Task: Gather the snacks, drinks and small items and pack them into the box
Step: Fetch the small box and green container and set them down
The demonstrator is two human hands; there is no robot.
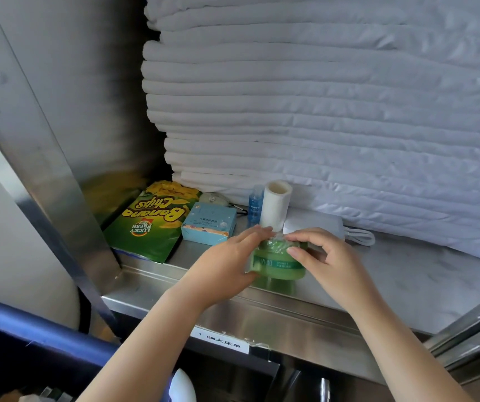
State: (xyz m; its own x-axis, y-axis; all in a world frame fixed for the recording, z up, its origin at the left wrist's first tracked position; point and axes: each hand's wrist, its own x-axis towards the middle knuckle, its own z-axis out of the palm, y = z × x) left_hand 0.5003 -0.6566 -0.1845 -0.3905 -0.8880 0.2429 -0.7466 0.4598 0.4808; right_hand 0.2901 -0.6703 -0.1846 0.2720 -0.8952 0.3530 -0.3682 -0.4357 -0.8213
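both hands, left hand [227,258] and right hand [324,256], clasp a green jar [278,264] near the front edge of the steel shelf [407,274]. i see translucent green plastic, a pale label band and crinkled clear wrap on top. behind it stand a white roll [275,206] and a blue bottle [255,206]; a banana chips bag [148,224] lies at the left end.

we have one view only, from a wide-angle camera worn on the head. it looks forward and down onto a steel shelf [407,274], close enough that both forearms reach up from the bottom edge. the stacked white linen [320,111] fills the upper right, and the straight metal upright [58,181] on the left bows with the lens. no second view shares the scene.
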